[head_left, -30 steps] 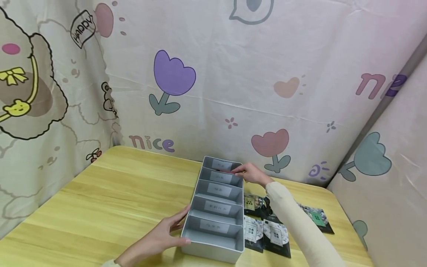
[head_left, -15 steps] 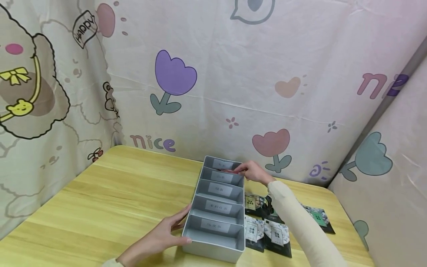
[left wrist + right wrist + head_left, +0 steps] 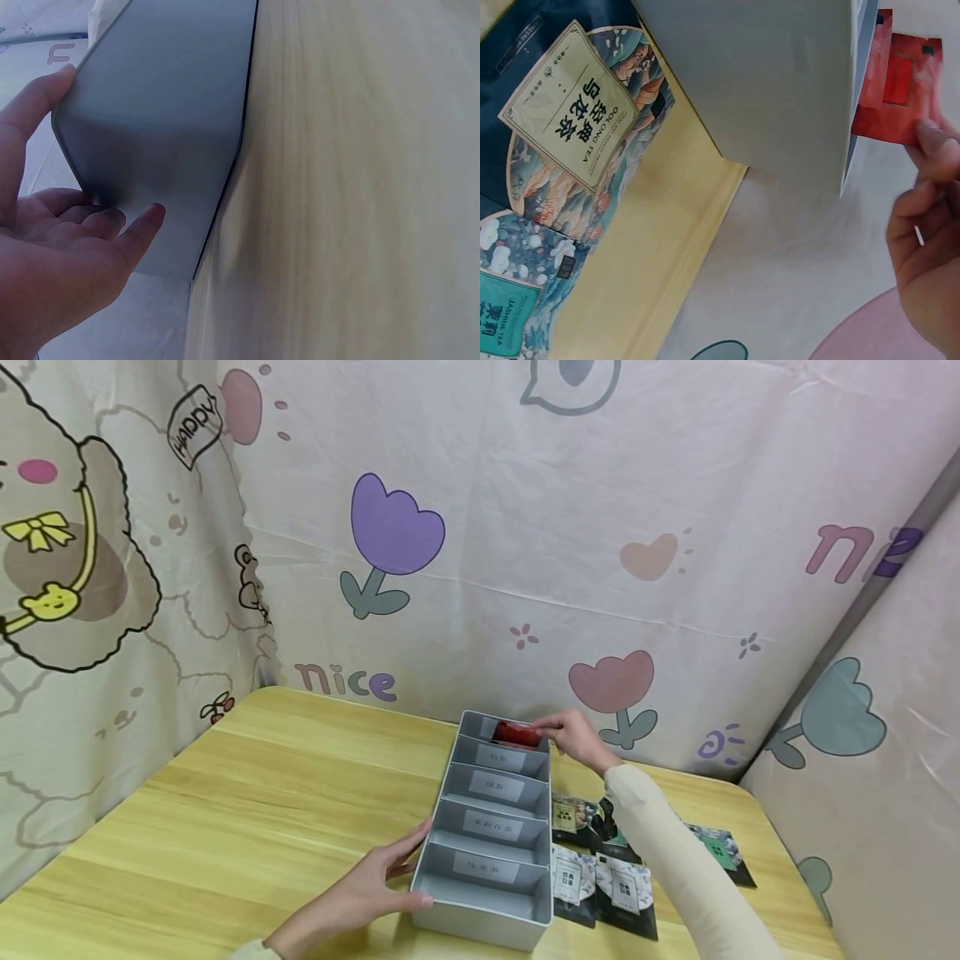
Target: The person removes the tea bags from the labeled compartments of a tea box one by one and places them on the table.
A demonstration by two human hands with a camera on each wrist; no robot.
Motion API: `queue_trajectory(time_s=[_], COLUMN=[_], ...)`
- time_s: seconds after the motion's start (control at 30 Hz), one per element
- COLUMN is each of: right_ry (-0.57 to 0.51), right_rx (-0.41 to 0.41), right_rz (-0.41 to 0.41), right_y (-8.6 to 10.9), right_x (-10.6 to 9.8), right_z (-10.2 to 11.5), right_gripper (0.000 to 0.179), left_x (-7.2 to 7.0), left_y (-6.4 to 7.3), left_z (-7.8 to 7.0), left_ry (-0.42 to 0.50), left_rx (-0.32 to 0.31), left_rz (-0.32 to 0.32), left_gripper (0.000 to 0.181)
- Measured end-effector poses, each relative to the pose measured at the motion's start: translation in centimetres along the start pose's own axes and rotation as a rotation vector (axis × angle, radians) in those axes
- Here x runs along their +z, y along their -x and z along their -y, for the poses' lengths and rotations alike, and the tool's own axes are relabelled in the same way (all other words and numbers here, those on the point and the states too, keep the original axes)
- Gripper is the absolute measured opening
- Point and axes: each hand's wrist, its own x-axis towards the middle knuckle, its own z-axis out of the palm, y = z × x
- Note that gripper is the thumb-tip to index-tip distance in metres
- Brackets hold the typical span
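Note:
A long grey divider box [image 3: 480,928] with several labelled compartments stands on the wooden table. My left hand [image 3: 367,889] holds its near left corner, with thumb and fingers on two adjoining walls [image 3: 161,82]. At the far end, my right hand [image 3: 577,739] pinches the right edge of a shiny red sachet [image 3: 516,735] in the last compartment. The right wrist view shows the red sachet [image 3: 909,90] between thumb and fingers, partly overlapping another red piece [image 3: 879,56]. Its lower part is hidden by the box wall.
Right of the box lie dark tea pouches: an oolong pouch [image 3: 566,817], two with white labels [image 3: 573,883] and one with a green label [image 3: 720,850]. A jasmine tea pouch [image 3: 506,300] lies near the oolong one. A printed curtain [image 3: 480,568] hangs behind the table.
The red sachet, seen only as a thin edge before, now shows its face standing up in the far compartment. My right hand has shifted slightly right. My left hand stays on the box.

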Motion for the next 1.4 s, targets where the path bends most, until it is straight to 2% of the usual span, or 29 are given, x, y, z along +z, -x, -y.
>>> queue_trajectory(time_s=[0.3,0.67,0.9,1.03,1.23,1.4], right_ry=[0.02,-0.094,-0.155,-0.146,-0.111,-0.083], right_rx=[-0.018,-0.064,-0.034,0.012,0.077,0.122], right_rz=[-0.105,-0.225,-0.173,-0.127,-0.032,-0.023], right_y=[0.2,0.8,1.7,2.5,3.8,4.7], right_x=[-0.6,-2.1,-2.8,-2.6,-2.1,-1.9], right_z=[1.6,3.4,3.2,2.8,0.9,-0.7], right_gripper=[0.014,0.014,0.02,0.018,0.016,0.014], left_x=[0.0,0.0,0.0,0.0,0.0,0.0], left_y=[-0.1,-0.1,-0.1,-0.1,-0.1,-0.1], left_z=[-0.1,0.0,0.1,0.1,0.0,0.0], left_ry=[-0.001,0.023,0.017,0.019,0.021,0.025], left_rx=[0.001,0.0,0.01,0.002,-0.007,-0.005], left_rz=[0.004,0.015,0.013,0.011,0.013,0.01], left_gripper=[0.087,0.086,0.086,0.086,0.086,0.086])
